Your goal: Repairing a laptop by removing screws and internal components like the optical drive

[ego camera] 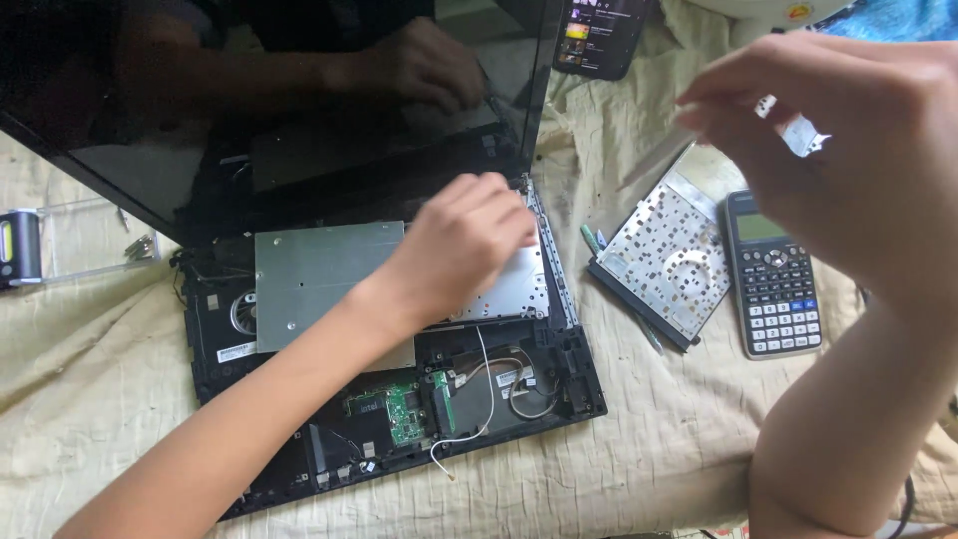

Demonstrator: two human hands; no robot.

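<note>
A creased cream bedsheet [659, 439] is spread under everything. On it an opened laptop chassis [389, 399] is laid at the centre, with a perforated metal drive caddy [664, 255] just to its right. A dark calculator [773, 274] is set beside the caddy, and a phone [599, 35] lies further back.

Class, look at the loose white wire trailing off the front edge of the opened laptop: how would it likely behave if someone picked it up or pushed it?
The white wire would probably be floppy, since it curves loosely over the laptop base. It looks thin, so likely very light. One end seems attached inside, so tugging might strain it.
</note>
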